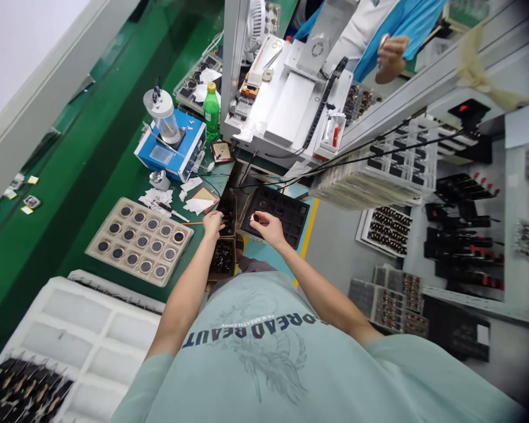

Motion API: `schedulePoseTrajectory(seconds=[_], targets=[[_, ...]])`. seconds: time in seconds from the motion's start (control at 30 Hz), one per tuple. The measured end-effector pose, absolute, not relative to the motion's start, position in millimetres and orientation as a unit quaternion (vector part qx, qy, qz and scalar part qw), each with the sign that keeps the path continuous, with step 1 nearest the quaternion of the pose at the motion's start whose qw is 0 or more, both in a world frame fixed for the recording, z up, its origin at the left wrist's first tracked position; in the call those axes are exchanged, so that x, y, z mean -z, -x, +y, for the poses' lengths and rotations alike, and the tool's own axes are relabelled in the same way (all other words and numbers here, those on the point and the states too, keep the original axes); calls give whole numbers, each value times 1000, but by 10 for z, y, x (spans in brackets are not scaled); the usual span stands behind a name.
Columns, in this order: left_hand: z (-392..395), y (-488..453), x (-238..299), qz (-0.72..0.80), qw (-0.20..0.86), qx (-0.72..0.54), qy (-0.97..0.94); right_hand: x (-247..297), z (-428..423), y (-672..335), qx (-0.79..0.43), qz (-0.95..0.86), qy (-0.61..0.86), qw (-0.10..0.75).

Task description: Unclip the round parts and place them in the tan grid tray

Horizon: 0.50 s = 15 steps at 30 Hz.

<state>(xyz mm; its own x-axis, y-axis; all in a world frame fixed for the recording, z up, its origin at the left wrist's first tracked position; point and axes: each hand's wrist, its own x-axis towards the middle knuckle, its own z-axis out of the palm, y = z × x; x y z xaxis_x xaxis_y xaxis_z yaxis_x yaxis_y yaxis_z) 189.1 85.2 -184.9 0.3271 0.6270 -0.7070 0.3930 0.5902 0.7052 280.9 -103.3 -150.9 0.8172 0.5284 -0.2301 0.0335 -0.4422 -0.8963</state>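
Observation:
My right hand [270, 229] pinches a small round shiny part [253, 218], too small to name more closely. It is held above the near left edge of a black compartment tray [291, 215]. My left hand [212, 224] is closed, fingertips together, at the edge of a box of small black parts [227, 210]; whatever it may hold is hidden. Just below that hand is another box with loose dark shiny pieces [223, 256]. On the green table to the left lies a pale tray [94, 249] with rows of round dark-faced pieces, apparently watch cases.
Behind my left hand are a blue machine [146, 148] with a clear canister, a green bottle [211, 111] and scraps of white paper [198, 205]. Stacked clear trays [357, 188] stand at right, with cables [330, 167] strung across. A co-worker's hand [391, 57] is raised beyond the bench.

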Motion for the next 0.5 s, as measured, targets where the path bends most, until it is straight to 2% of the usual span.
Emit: schedulePoseTrajectory(seconds=[0.33, 0.5], targets=[[873, -1643, 1676, 593, 693, -120, -394, 1547, -1053, -2740, -284, -133, 779, 542], [735, -1276, 1497, 574, 711, -127, -386, 1375, -1083, -2660, -423, -109, 668, 603]])
